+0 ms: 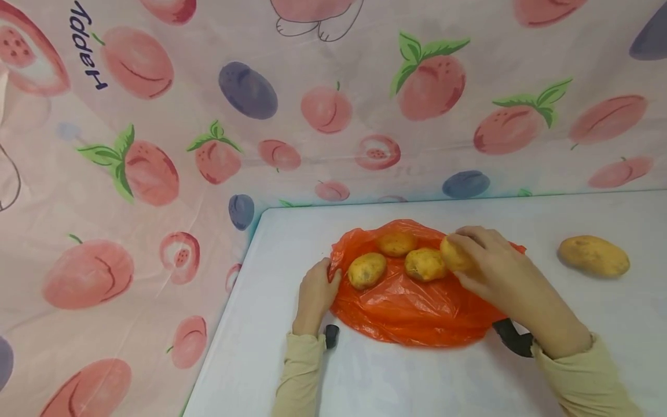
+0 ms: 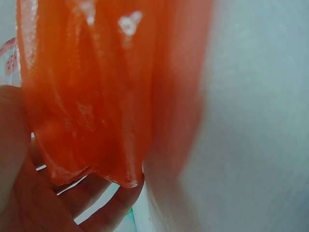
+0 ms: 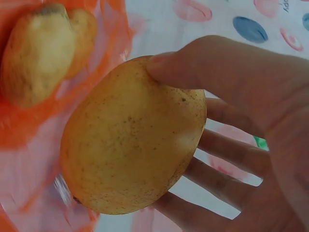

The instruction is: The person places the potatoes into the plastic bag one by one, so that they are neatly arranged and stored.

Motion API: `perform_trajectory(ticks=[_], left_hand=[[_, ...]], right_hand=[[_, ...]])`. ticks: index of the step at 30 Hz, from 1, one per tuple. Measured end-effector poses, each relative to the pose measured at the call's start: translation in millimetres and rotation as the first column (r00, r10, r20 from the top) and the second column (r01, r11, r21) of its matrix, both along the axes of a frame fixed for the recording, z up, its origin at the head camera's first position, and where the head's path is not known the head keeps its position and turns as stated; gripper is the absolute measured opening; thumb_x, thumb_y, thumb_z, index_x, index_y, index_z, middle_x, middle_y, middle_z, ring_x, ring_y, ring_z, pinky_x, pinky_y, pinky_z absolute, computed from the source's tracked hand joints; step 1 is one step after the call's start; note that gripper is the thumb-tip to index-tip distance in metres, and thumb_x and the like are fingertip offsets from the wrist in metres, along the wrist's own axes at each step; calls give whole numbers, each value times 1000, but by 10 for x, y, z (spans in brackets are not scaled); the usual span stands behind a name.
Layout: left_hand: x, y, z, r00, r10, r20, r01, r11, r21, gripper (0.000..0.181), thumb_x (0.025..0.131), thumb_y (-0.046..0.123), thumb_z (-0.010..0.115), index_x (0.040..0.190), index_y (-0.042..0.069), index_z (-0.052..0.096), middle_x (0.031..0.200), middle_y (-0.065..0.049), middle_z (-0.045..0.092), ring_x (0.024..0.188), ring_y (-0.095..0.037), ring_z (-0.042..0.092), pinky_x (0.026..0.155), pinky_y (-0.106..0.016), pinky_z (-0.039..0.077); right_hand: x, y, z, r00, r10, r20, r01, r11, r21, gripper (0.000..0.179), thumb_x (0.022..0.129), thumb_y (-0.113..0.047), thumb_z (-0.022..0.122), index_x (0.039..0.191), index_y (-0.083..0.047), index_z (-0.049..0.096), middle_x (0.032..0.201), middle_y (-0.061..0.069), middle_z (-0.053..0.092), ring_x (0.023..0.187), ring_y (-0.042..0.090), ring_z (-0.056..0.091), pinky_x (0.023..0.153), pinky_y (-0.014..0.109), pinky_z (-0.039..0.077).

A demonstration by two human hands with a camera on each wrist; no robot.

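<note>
An orange-red plastic bag (image 1: 411,313) lies spread on the white table, with several potatoes on it, among them one at the left (image 1: 367,270), one at the back (image 1: 397,243) and one in the middle (image 1: 424,264). My right hand (image 1: 492,266) grips another potato (image 3: 130,140) over the right part of the bag, thumb on one side and fingers round the other. At the left edge of the bag, my left hand (image 1: 316,295) holds the plastic between thumb and fingers. In the left wrist view the bag (image 2: 96,96) hides part of these fingers (image 2: 89,193).
One more potato (image 1: 594,256) lies on the white table (image 1: 589,336), to the right of the bag. A fruit-printed cloth (image 1: 323,168) hangs behind the table and along its left side. Black straps (image 1: 513,339) show at both wrists.
</note>
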State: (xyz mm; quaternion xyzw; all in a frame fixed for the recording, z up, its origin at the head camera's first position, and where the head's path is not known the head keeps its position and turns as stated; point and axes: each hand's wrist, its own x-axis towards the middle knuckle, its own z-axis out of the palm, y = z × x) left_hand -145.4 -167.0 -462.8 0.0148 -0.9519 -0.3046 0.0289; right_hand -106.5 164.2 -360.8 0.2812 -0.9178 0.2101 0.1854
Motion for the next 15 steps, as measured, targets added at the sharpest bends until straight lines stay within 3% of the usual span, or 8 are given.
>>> perform_trajectory(ticks=[8, 15], left_hand=[[-8, -1, -18, 1000, -1, -15, 1, 1000, -23, 18, 97, 24, 64, 107, 8, 63, 83, -2, 60, 75, -19, 54, 70, -31, 50], [-7, 0, -13, 1000, 0, -15, 0, 1000, -16, 17, 97, 24, 64, 105, 9, 63, 80, -1, 59, 72, -18, 54, 68, -30, 49]], right_hand=[[-35, -208, -109, 998, 20, 66, -21, 1000, 19, 54, 73, -8, 83, 122, -2, 62, 121, 18, 59, 110, 37, 59, 84, 58, 53], [-62, -374, -172, 993, 46, 108, -51, 998, 44, 48, 77, -14, 84, 119, -6, 64, 120, 13, 60, 110, 32, 59, 85, 50, 56]])
